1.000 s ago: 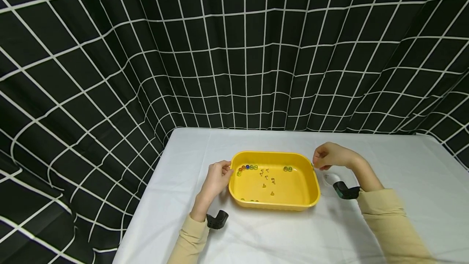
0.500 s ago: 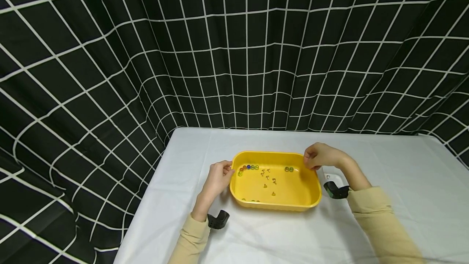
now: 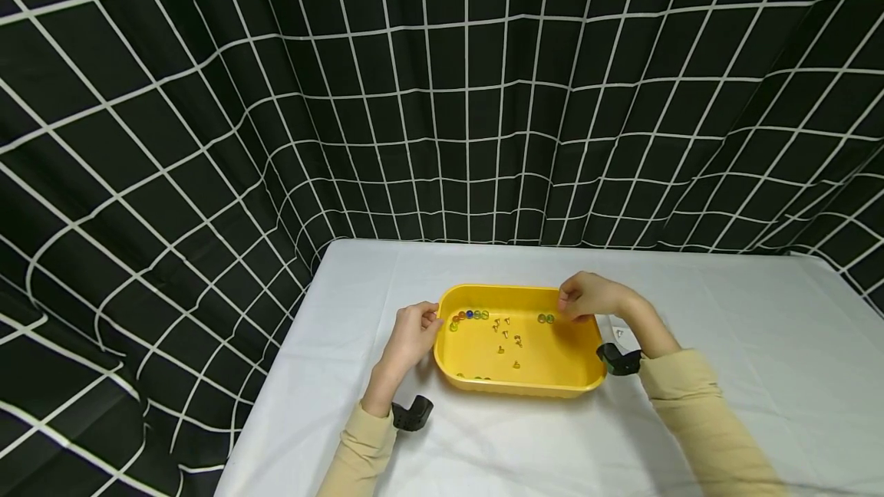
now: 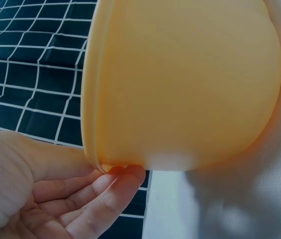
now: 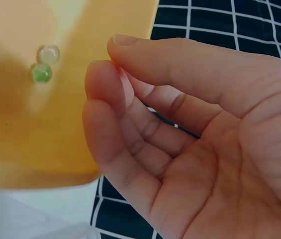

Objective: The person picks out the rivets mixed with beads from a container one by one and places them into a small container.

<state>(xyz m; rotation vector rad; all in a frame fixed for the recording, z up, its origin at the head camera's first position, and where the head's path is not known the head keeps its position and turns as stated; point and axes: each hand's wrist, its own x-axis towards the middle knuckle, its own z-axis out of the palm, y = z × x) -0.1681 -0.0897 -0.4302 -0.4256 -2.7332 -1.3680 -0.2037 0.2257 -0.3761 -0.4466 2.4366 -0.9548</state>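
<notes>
A yellow plastic tub [image 3: 549, 355] sits on the white-covered table. My left hand [image 3: 410, 336] grips its left rim; the left wrist view shows thumb and fingers [image 4: 123, 181] pinching the edge. Over the tub's right part hovers my right hand [image 3: 590, 296], fingers loosely curled, with nothing visible between thumb and fingertips. Close to it on the tub floor lie two marbles, one green [image 5: 42, 73] and one pale clear [image 5: 48, 54]. Further left are more glass marbles, including a blue one [image 3: 470, 314], and several small gold screw-like pieces [image 3: 505, 334].
A clear shallow container [image 3: 624, 336] stands just right of the tub, partly hidden by the right wrist; small bits show inside. More marbles [image 3: 478, 379] peek above the tub's near wall. A black gridded curtain [image 3: 483, 136] hangs behind the white table [image 3: 525, 443].
My right hand has moved left, from the tub's right rim beside the clear container to above the tub's inside. My left hand stays at the left rim.
</notes>
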